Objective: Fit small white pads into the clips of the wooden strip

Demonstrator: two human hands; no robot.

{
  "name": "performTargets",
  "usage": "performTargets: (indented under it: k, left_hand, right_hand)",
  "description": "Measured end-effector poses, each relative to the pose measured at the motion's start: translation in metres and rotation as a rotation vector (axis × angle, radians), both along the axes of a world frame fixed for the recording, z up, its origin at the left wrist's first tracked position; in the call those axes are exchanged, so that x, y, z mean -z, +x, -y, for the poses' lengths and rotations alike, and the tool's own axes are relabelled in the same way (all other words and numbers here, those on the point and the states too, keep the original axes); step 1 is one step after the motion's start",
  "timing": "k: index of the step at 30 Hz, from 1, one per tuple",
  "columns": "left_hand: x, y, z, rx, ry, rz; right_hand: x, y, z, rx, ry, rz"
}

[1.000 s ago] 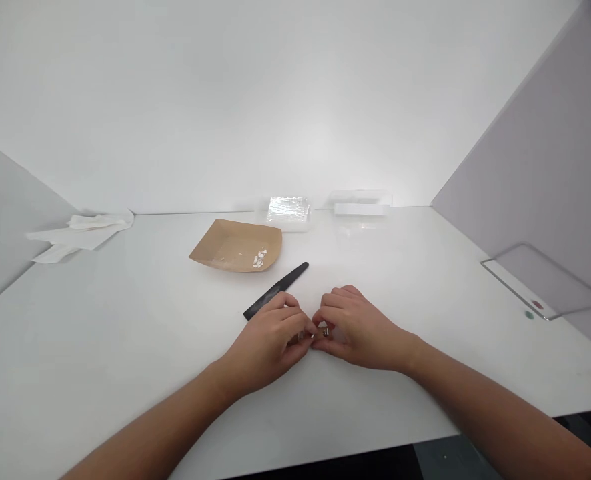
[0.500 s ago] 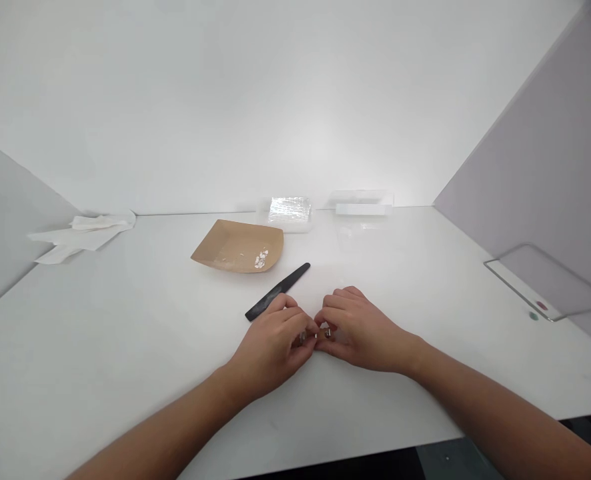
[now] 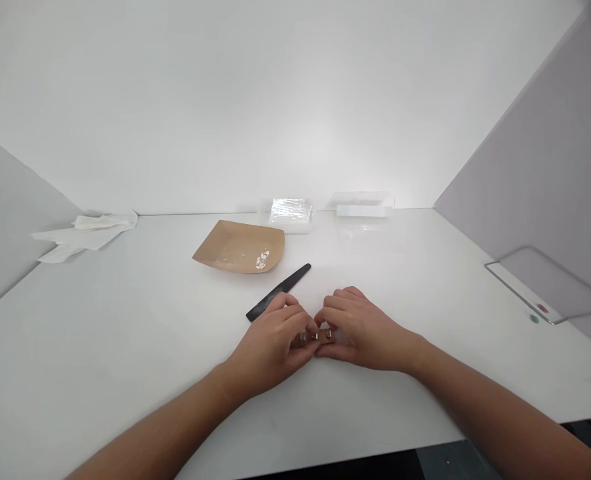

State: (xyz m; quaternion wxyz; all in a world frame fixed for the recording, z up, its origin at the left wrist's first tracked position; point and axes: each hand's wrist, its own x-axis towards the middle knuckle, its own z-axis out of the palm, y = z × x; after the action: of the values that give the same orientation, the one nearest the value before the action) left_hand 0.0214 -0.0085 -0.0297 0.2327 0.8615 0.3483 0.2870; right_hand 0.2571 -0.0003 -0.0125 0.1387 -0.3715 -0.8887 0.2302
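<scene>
My left hand (image 3: 270,343) and my right hand (image 3: 358,327) rest side by side on the white table (image 3: 125,347), fingers curled and fingertips meeting. Between the fingertips sits a small shiny thing (image 3: 316,337) with metallic glints, too small to name. Both hands pinch it. A black nail file (image 3: 278,291) lies just beyond my left hand, slanting up to the right. A brown paper tray (image 3: 239,248) with small white bits in it sits farther back.
Crumpled white tissues (image 3: 83,233) lie at the far left. A clear plastic packet (image 3: 289,212) and a flat white box (image 3: 363,205) sit by the back wall. A clear acrylic sheet (image 3: 545,283) leans at the right partition, with small dots near it.
My hands have stayed in place with only slight finger movement around the small thing. The view has shifted a little.
</scene>
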Motion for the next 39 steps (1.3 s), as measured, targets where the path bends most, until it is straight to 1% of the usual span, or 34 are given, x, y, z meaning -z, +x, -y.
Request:
performTargets:
  k: [5,8,10,14,17,19,23,26,28,31,33,36,39]
  left_hand:
    - [-0.012,-0.008,-0.006,0.063,0.060,-0.051]
    - [-0.017,-0.013,-0.011,0.097,0.119,-0.061]
    - [-0.018,-0.014,-0.013,0.092,0.148,-0.030]
    - [-0.016,-0.016,-0.017,-0.025,0.173,0.044]
    - [-0.013,-0.019,-0.019,-0.145,0.168,0.059]
    - [-0.012,-0.021,-0.021,-0.203,0.182,0.054]
    - [-0.011,-0.023,-0.024,-0.222,0.224,0.072]
    - [-0.013,-0.025,-0.026,-0.237,0.206,0.065]
    - [-0.017,-0.027,-0.028,-0.168,0.174,0.009]
    - [-0.022,-0.032,-0.031,0.039,0.139,-0.073]
    - [-0.024,-0.034,-0.033,0.129,0.102,-0.101]
    - [-0.021,-0.034,-0.033,0.194,0.040,-0.120]
    - [-0.017,-0.032,-0.032,0.197,0.033,-0.113]
  right_hand:
    - [-0.011,0.019,-0.013,-0.054,-0.019,-0.034]
    - [-0.018,0.033,-0.021,0.004,0.024,-0.033]
    - [-0.021,0.040,-0.025,0.028,0.037,-0.001]
    - [-0.022,0.050,-0.030,0.024,-0.052,0.081]
    - [-0.019,0.051,-0.031,0.042,-0.149,0.121]
    - [-0.018,0.050,-0.031,0.065,-0.192,0.143]
    - [-0.015,0.048,-0.030,0.082,-0.204,0.165]
    - [-0.015,0.047,-0.029,0.078,-0.200,0.167]
    - [-0.015,0.047,-0.029,0.077,-0.197,0.170]
    - [-0.015,0.047,-0.029,0.078,-0.195,0.180]
    - [-0.016,0.047,-0.028,0.080,-0.191,0.186]
    - [-0.017,0.046,-0.027,0.076,-0.189,0.189]
    - [-0.019,0.045,-0.027,0.078,-0.196,0.193]
